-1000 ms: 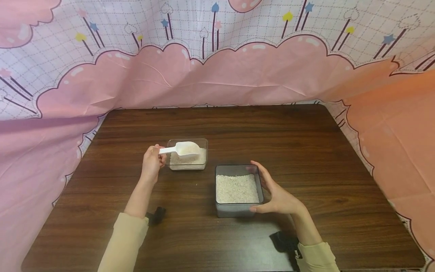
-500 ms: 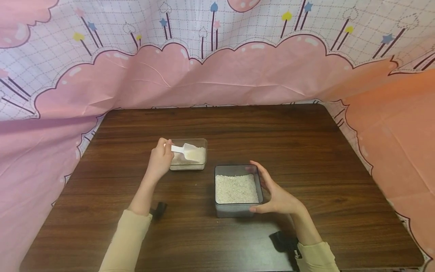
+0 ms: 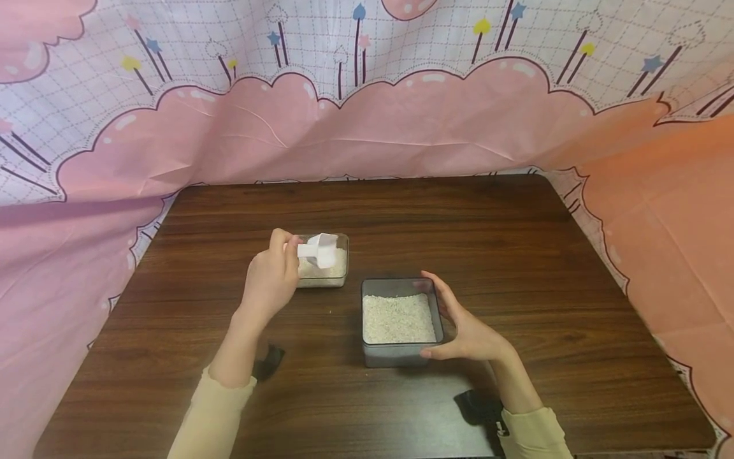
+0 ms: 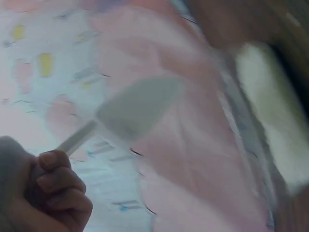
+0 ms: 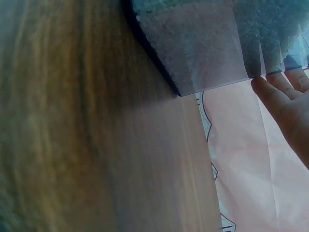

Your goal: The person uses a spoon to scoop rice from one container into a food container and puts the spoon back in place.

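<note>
My left hand (image 3: 271,275) holds a white scoop (image 3: 322,250) by its handle, above a small clear container (image 3: 322,282) of white rice (image 3: 338,262). The scoop is turned on its side, and its inside is hidden in the head view. In the left wrist view, curled fingers (image 4: 63,186) wrap the handle below the blurred scoop (image 4: 140,108). Nearer the front, a grey see-through square box (image 3: 395,354) holds more rice (image 3: 398,319). My right hand (image 3: 467,328) grips its right side between thumb and fingers. Right fingertips (image 5: 260,86) touch the box wall in the right wrist view.
The containers stand apart on a dark wooden table (image 3: 487,236). Patterned pink cloth (image 3: 367,150) hangs behind and along both sides of it. A black wrist device (image 3: 478,408) sits by the right wrist, another (image 3: 269,363) by the left. One tiny grain lies between the containers.
My left hand has moved right and turned over, rolling the scoop from level, with rice in it, onto its side above the clear container. The right hand and grey box have stayed put.
</note>
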{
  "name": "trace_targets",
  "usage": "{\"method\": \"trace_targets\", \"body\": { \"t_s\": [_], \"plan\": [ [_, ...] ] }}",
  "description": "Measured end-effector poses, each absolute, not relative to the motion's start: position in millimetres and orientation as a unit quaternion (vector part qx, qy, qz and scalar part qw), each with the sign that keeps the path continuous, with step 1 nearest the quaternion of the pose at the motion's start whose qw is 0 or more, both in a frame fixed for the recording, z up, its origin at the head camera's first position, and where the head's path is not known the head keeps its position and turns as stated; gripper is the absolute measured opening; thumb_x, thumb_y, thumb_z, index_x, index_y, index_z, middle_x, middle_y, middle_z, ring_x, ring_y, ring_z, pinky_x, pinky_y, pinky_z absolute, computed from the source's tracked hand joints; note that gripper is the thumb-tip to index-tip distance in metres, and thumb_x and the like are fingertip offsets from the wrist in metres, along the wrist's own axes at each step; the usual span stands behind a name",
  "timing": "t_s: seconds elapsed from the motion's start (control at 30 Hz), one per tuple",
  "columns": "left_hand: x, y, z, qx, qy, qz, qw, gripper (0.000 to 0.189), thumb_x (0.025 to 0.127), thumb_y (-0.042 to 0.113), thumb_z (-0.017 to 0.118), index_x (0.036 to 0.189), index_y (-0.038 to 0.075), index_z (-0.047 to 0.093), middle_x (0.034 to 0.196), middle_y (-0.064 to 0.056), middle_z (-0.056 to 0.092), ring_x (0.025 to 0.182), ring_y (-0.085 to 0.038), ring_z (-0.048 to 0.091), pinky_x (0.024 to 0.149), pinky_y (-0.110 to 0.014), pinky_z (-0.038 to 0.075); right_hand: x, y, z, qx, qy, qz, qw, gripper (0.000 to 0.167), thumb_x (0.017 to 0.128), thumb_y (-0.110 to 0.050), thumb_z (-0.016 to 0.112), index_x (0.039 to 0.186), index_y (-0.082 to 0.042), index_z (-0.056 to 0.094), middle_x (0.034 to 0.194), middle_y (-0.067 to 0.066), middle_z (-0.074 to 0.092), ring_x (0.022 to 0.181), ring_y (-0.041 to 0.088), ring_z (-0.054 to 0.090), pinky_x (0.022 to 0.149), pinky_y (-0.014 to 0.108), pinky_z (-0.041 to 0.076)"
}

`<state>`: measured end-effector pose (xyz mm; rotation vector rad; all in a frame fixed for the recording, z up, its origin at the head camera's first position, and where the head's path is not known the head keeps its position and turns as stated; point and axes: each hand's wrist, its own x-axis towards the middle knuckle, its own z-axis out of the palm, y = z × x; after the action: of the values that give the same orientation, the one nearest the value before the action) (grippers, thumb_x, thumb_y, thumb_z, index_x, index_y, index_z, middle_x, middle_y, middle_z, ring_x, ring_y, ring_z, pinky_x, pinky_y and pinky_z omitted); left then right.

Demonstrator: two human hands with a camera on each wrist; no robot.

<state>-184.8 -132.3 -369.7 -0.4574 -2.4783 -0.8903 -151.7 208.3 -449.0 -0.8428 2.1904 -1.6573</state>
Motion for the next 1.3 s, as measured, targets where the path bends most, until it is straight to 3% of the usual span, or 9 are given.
{"method": "trace_targets", "body": {
  "t_s": [0.27, 0.53, 0.73, 1.0, 1.3],
  "plan": [
    [-155, -113, -342, -0.158, -0.752, -0.627, 0.125, 0.031, 0.107, 0.013, 0.032, 0.097, -0.01, 0.049, 0.054, -0.001, 0.036, 0.047, -0.006, 0.031, 0.045, -0.02, 0.024, -152, 209, -446, -0.289, 0.759, -0.569, 0.128, 0.122, 0.068, -0.01, 0.088, 0.156, -0.026, 0.004, 0.156, 0.015, 0.014, 0.146, 0.039, 0.004, 0.106, 0.073, 0.014],
    [-147, -92, -344, -0.173, -0.804, -0.567, 0.048, 0.024, 0.106, 0.013, 0.037, 0.097, -0.001, 0.054, 0.055, -0.001, 0.039, 0.048, -0.006, 0.031, 0.044, -0.019, 0.024, -153, 208, -448, -0.292, 0.76, -0.568, 0.123, 0.122, 0.068, -0.01, 0.088, 0.156, -0.024, 0.005, 0.154, 0.014, 0.019, 0.144, 0.038, 0.012, 0.107, 0.07, 0.017],
    [-147, -80, -355, -0.224, -0.862, -0.452, 0.053, 0.017, 0.105, 0.014, 0.042, 0.096, 0.005, 0.053, 0.056, 0.005, 0.044, 0.047, -0.004, 0.033, 0.043, -0.021, 0.027, -153, 207, -449, -0.295, 0.758, -0.569, 0.121, 0.121, 0.068, -0.01, 0.088, 0.156, -0.024, 0.005, 0.154, 0.013, 0.021, 0.143, 0.035, 0.016, 0.108, 0.067, 0.018],
    [-143, -62, -374, -0.277, -0.897, -0.338, 0.064, 0.016, 0.104, 0.014, 0.043, 0.097, 0.003, 0.051, 0.053, 0.01, 0.033, 0.045, -0.002, 0.027, 0.041, -0.021, 0.025, -152, 207, -450, -0.292, 0.76, -0.567, 0.125, 0.121, 0.069, -0.01, 0.088, 0.156, -0.024, 0.005, 0.155, 0.015, 0.017, 0.144, 0.038, 0.013, 0.108, 0.069, 0.017],
    [-143, -59, -390, -0.23, -0.899, -0.37, 0.036, 0.018, 0.106, 0.017, 0.042, 0.097, 0.003, 0.05, 0.054, 0.008, 0.034, 0.047, -0.005, 0.028, 0.043, -0.023, 0.024, -153, 207, -450, -0.293, 0.757, -0.571, 0.125, 0.122, 0.068, -0.009, 0.088, 0.156, -0.024, 0.004, 0.156, 0.014, 0.016, 0.145, 0.037, 0.009, 0.108, 0.07, 0.015]
  ]
}}
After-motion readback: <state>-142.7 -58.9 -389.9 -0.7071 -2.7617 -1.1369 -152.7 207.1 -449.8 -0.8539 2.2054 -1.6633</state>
